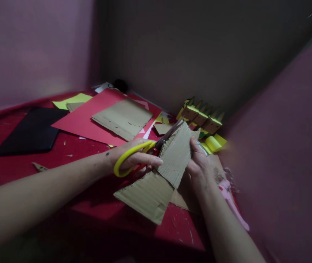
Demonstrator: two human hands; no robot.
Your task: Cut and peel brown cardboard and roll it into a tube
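My left hand (pixel 138 159) is closed on a pair of scissors with yellow handles (pixel 121 160). The dark blades lie along the left edge of a strip of corrugated cardboard (pixel 176 157), pointing away from me. My right hand (pixel 199 166) grips that strip at its right side, thumb on top and the other fingers mostly hidden underneath. Below the strip, partly overlapped by it, is a second corrugated piece (pixel 146 195); whether the two are joined I cannot tell. My left thumb rests on or just above the cardboard near where the pieces meet.
Flat cardboard (pixel 125 115) lies on red paper (pixel 87 126) at the back of the red-covered table. A black flat object (pixel 32 131) is at left. Behind my right hand stand decorated cardboard shapes (pixel 202 117) and yellow paper (pixel 214 143). A pink tool (pixel 232 202) lies right of my forearm.
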